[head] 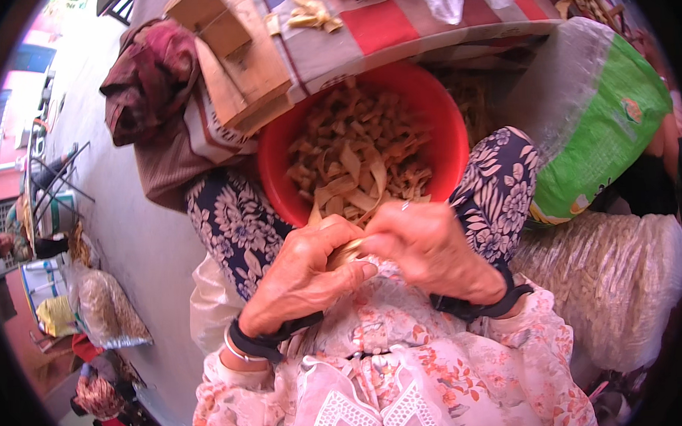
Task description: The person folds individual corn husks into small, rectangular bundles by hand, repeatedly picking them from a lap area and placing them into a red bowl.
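Note:
Close to my lap, my left hand [309, 268] pinches a pale yellow folded strip [347, 252] between thumb and fingers. My right hand [425, 246], slightly blurred, meets it with its fingers closed on the strip's other end. Most of the strip is hidden by my fingers. Just beyond both hands, between my knees, a red plastic basin [454, 134] holds many tan dried strips [361, 160], some short and curled, some long. A few long strips hang toward the near rim below my hands.
A table with a checked cloth [381, 31] stands beyond the basin, with pale folded pieces [312, 14] on it. Wooden blocks [246, 74] and a dark red cloth [152, 78] sit at left. A green bag [605, 121] and a large clear bag [606, 281] are at right. Other people sit far left.

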`<state>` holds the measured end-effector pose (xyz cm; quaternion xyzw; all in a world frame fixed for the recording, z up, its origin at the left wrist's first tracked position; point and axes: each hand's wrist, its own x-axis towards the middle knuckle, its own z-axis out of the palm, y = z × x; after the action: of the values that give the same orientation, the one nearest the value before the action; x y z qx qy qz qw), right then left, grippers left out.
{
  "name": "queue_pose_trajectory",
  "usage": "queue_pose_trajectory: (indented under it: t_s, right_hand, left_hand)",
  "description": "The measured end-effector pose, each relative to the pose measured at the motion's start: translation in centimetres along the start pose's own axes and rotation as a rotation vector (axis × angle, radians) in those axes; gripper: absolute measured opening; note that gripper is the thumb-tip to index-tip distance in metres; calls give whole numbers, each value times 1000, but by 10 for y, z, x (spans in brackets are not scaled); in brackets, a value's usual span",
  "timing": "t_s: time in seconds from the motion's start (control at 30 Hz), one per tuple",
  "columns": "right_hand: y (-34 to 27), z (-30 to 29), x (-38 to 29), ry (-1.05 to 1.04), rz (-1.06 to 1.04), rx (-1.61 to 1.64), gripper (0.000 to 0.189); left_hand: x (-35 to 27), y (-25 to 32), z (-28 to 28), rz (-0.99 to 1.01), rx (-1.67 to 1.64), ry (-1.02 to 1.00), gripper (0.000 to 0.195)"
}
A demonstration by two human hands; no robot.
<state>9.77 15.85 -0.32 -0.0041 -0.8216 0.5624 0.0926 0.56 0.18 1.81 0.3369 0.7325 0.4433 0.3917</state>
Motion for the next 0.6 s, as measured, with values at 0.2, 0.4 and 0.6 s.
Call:
queue_pose_trajectory:
  t_s: [0.2,0.4,0.6]
  right_hand:
    - [-25,-30,8,-50,330,254,10]
    - [-4,-33,13,-233,614,898,35]
    - [-25,-28,15,-435,757,1013,31]
  left_hand:
    - [-13,9,-25,154,120,20,16]
    - [-12,28,-30,382,349,81,19]
    - [-6,31,-38,406,344,-34,21]
